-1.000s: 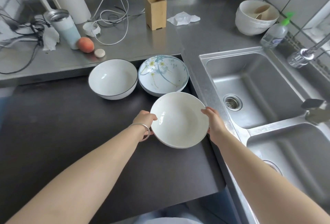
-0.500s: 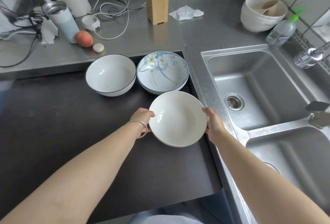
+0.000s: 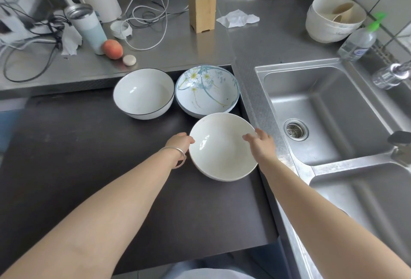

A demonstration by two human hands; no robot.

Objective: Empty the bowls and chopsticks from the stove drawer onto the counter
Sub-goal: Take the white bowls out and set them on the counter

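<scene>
Three bowls are sitting on the dark pulled-out stove drawer (image 3: pixel 89 167): a plain white ceramic bowl (image 3: pixel 222 147) tilting between both hands, a black-rimmed white bowl (image 3: pixel 143 94) and a floral blue bowl (image 3: pixel 206 89) farther back. The left hand (image 3: pixel 180 143) is gripping its left rim; the right hand (image 3: pixel 261 144) is touching its right rim, fingers spread. Nothing seems moved to the steel tabletop (image 3: pixel 255 40) yet; no chopsticks are showing.

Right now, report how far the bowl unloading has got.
Done: three bowls sit on the dark stove top: a black-rimmed white bowl, a floral bowl and a plain white bowl. In hand: the left hand holds the plain bowl's rim; the right hand rests open on the opposite rim. Left: no chopsticks are visible, and the wooden holder looks empty. The drawer is out of view.
</scene>
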